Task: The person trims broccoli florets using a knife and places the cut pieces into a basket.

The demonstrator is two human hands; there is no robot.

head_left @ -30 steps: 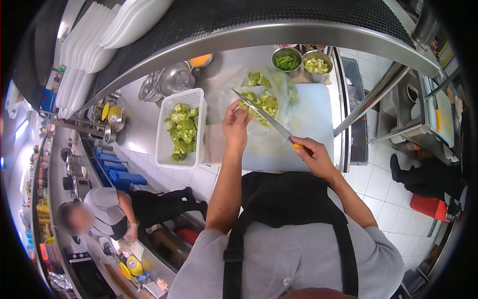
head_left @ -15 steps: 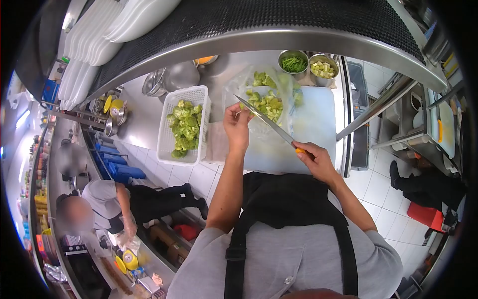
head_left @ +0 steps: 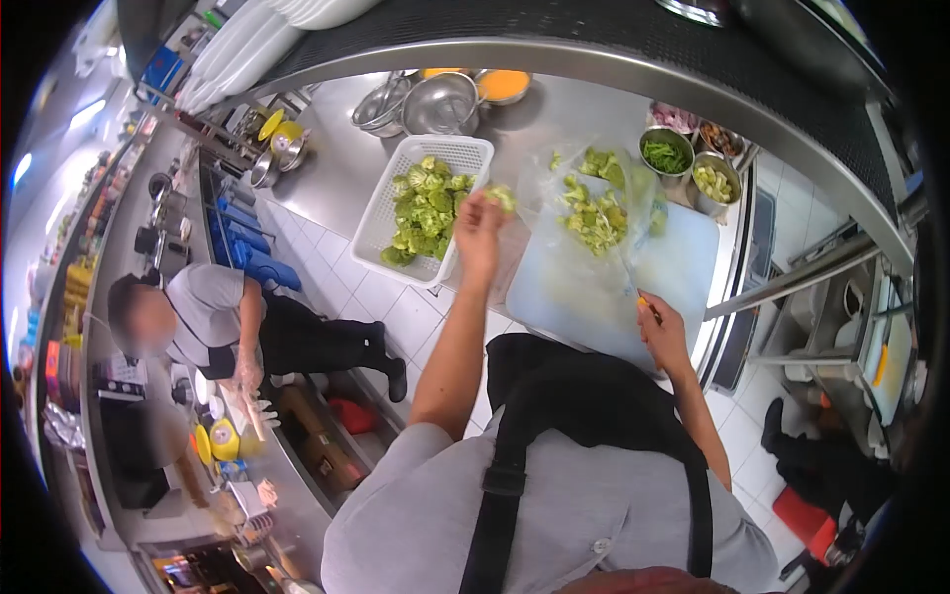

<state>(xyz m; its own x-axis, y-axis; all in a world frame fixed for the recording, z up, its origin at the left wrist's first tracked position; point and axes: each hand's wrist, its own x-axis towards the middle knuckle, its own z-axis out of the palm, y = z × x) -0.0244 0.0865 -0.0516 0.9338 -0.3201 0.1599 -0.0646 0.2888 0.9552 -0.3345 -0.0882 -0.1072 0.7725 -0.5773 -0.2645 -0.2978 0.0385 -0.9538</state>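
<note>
My left hand (head_left: pixel 478 238) is closed on a small broccoli floret (head_left: pixel 504 197), held over the right rim of a white plastic basket (head_left: pixel 370 233). Cut broccoli (head_left: pixel 427 210) fills much of that basket. To the right, my right hand (head_left: pixel 665 337) grips a knife (head_left: pixel 644 300) by its orange handle; its blade is hard to make out at this angle. The knife is above a pale cutting board (head_left: pixel 554 287). On the board's far part lies a clear plastic bag (head_left: pixel 544 178) with more broccoli pieces (head_left: pixel 597 220) in or on it.
Metal bowls (head_left: pixel 440 103) and an orange-filled bowl (head_left: pixel 504 85) stand at the back. Right of the board are a pot of chopped greens (head_left: pixel 666 153) and one of pale cubes (head_left: pixel 713 182). A metal shelf (head_left: pixel 554 54) hangs overhead. A co-worker (head_left: pixel 213 317) works at the left counter.
My left hand has moved left from the board to the basket's edge with the floret. My right hand has drawn the knife away from it, blade now turned. The camera view has shifted.
</note>
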